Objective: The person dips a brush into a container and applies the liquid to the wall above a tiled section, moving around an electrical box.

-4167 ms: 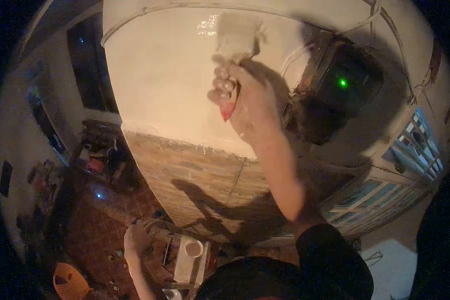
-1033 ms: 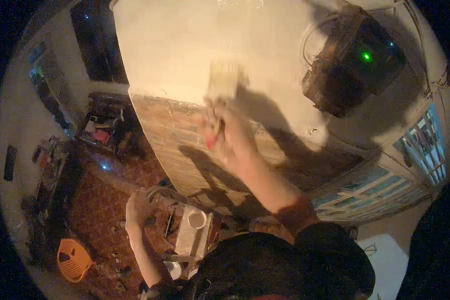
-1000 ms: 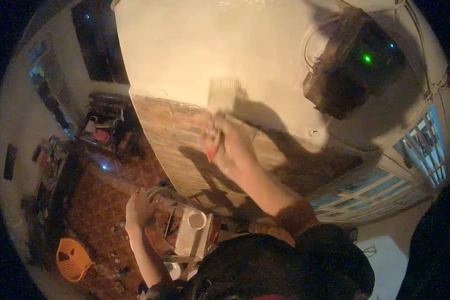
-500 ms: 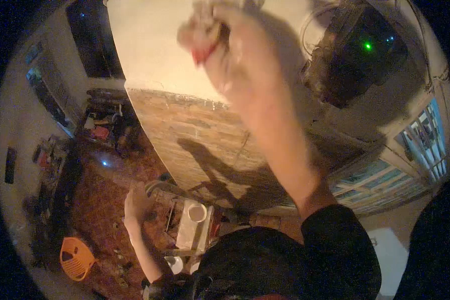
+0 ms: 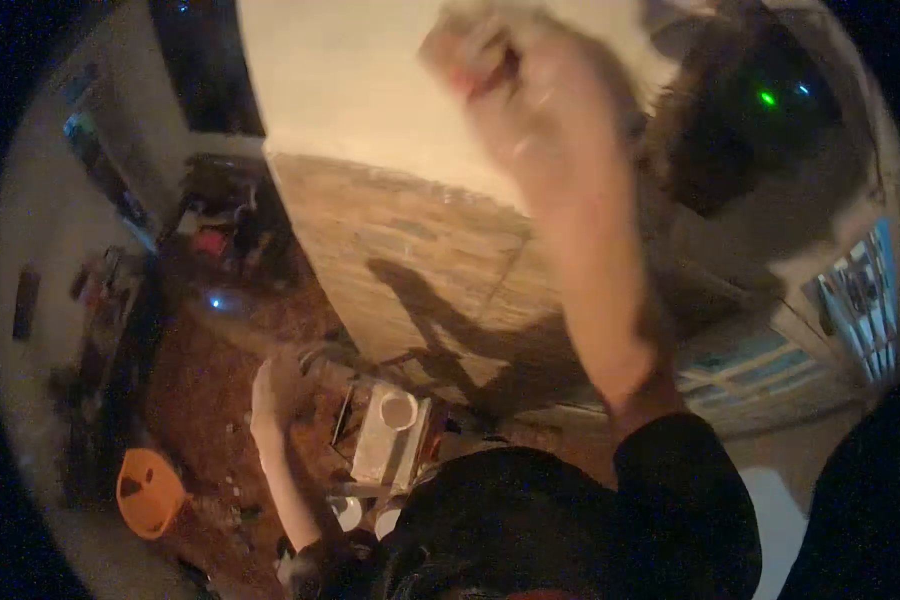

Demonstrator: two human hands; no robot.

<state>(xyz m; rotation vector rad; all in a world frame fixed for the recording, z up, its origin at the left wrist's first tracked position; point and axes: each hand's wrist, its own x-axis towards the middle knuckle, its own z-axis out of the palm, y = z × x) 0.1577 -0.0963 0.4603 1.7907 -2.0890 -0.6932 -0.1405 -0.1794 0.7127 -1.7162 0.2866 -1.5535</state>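
My right hand (image 5: 530, 80) is raised against the cream upper wall (image 5: 360, 75), its fingers curled around a small thing with a red part (image 5: 475, 80). Motion blur hides the exact kind of that thing. Below the paint runs a brown, stone-patterned band (image 5: 370, 220), where the arm's shadow falls. Lower on the left, my left hand (image 5: 275, 390) hangs in the air with its fingers stretched out, half in shade and apart from the wall. Beside it, a pale bench (image 5: 378, 455) bears a white-rimmed round container (image 5: 398, 410).
Two white round containers (image 5: 346, 513) stand near the bench's foot. An orange plastic chair or basket (image 5: 150, 493) sits on the reddish floor (image 5: 205, 390). At upper right is a dark bulky object (image 5: 760, 150) with a green light. A barred window (image 5: 860, 300) lies at far right.
My right hand, still closed, shows farther right in view, and the wall and the room have shifted slightly with the camera. My left hand keeps about the same place.
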